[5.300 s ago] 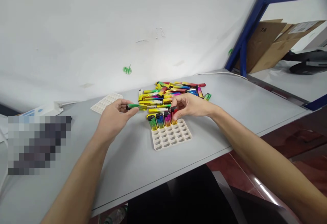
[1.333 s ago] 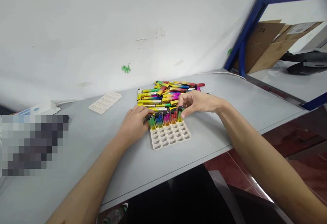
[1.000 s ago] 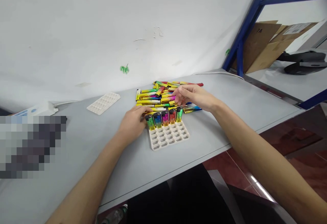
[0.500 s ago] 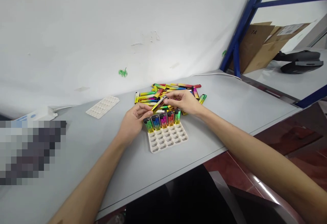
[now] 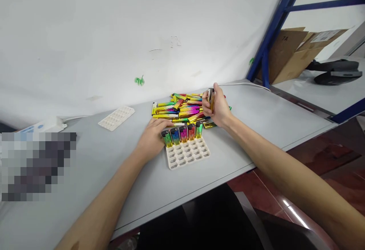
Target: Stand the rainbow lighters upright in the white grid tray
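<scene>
Our right hand [image 5: 221, 107] has now parted from our left hand [image 5: 151, 137], its fingers gripping at least one lighter [image 5: 211, 99] by the pile [image 5: 188, 111], which it alone supports, while beside the tray [image 5: 168, 159] with five standing lighters [image 5: 183, 134] we cannot tell whether left fingers grip anything.

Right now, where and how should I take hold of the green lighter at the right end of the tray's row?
I'd pinch the green lighter by its upper body, just under the black top, coming from above and the right. It stands upright with its lower end in the white tray; the red lighter crowds its left, while its right side looks freer.
</scene>
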`<state>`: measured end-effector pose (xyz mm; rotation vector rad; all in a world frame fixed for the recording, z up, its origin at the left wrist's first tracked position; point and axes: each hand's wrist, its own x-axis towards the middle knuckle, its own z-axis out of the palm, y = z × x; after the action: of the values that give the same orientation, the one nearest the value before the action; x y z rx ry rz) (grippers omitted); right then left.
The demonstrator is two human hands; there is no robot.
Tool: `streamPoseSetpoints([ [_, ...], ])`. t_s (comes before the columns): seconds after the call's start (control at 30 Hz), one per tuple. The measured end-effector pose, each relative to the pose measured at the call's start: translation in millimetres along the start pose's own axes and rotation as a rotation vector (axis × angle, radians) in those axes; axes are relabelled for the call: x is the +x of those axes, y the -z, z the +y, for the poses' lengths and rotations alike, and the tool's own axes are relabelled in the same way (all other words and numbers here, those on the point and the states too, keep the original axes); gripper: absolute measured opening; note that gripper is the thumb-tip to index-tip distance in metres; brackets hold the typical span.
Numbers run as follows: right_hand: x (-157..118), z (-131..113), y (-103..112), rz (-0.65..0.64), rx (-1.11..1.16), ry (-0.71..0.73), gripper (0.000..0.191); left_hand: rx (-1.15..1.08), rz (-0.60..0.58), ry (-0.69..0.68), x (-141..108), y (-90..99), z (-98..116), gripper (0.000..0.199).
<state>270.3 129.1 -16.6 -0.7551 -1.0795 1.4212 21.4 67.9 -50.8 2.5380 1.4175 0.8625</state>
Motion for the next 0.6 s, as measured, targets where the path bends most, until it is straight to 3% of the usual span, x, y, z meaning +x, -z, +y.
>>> streamPoseSetpoints([
  [0.17, -5.8, 6.2, -5.8, -0.060, -0.153, -0.110, 0.048, 0.009, 0.001, 0.008, -0.4, 0.1, -0.2, 0.049],
  [0.4, -6.8, 10.8, -5.4, -0.057, -0.224, -0.099, 0.040, 0.013, -0.007, 0.030, -0.2, 2.6, 2.5, 0.047],
  [0.6, -5.6, 7.5, -5.3, -0.031, -0.219, -0.105, 0.051, 0.020, 0.001, 0.026, -0.9, 2.2, 2.8, 0.047],
])
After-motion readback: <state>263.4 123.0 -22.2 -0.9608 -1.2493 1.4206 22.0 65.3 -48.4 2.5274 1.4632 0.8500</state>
